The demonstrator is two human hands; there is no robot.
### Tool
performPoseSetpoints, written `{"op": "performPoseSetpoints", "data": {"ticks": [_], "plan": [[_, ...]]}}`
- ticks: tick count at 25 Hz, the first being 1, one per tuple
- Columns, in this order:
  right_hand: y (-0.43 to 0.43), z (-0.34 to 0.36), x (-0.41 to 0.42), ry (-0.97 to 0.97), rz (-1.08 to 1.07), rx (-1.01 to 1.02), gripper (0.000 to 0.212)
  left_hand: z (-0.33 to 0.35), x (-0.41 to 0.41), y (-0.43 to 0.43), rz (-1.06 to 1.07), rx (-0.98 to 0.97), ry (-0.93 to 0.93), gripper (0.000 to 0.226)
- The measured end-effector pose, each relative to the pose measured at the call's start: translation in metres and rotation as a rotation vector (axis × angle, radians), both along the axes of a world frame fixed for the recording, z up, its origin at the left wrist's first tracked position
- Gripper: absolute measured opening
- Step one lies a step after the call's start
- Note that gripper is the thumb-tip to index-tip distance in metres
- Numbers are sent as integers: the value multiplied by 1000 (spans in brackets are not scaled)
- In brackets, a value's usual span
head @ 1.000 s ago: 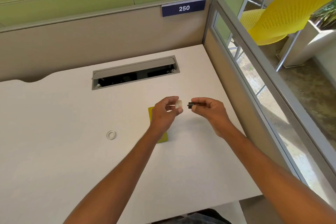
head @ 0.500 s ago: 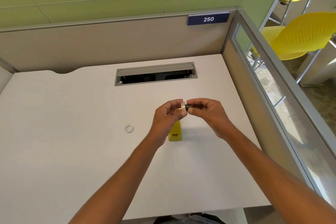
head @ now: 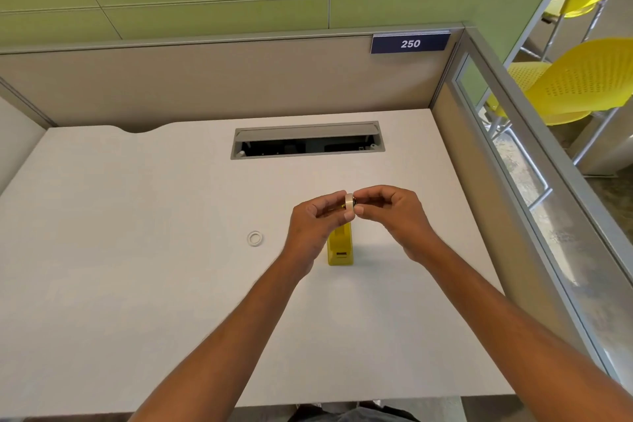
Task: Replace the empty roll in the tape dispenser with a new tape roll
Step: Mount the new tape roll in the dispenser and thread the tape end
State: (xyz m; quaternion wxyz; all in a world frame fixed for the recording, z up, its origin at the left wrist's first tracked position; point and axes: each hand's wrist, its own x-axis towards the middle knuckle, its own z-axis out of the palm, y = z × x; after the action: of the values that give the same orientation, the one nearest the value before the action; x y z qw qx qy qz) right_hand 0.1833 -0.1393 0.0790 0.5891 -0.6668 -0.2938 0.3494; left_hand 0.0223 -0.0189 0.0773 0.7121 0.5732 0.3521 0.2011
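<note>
My left hand pinches a small white tape roll above the desk. My right hand meets it from the right, its fingertips pinching a small dark spindle that is almost hidden against the roll. Below both hands a yellow tape dispenser stands on the white desk, its far end covered by my left hand. An empty white roll core lies flat on the desk to the left of the dispenser.
A grey cable tray opening sits in the desk at the back. Beige partition walls close the back and right sides. Yellow chairs stand beyond the right partition.
My hands have come together, so the dark spindle now sits pressed into the tape roll. The view has swung left, putting the dispenser straight below my hands.
</note>
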Motion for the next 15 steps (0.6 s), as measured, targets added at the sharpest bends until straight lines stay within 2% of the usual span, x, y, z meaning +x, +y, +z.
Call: {"op": "performPoseSetpoints", "data": {"ticks": [4, 8, 12, 15], "plan": [[3, -4, -1, 18, 8, -21, 27, -3, -2, 3, -6, 5, 11, 47], [5, -6, 0, -24, 52, -78, 39, -10, -1, 7, 10, -5, 39, 48], [13, -5, -2, -191, 115, -190, 53, -14, 1, 9, 12, -6, 73, 46], [21, -6, -4, -289, 118, -247, 55, -18, 3, 9, 11, -10, 76, 41]]}}
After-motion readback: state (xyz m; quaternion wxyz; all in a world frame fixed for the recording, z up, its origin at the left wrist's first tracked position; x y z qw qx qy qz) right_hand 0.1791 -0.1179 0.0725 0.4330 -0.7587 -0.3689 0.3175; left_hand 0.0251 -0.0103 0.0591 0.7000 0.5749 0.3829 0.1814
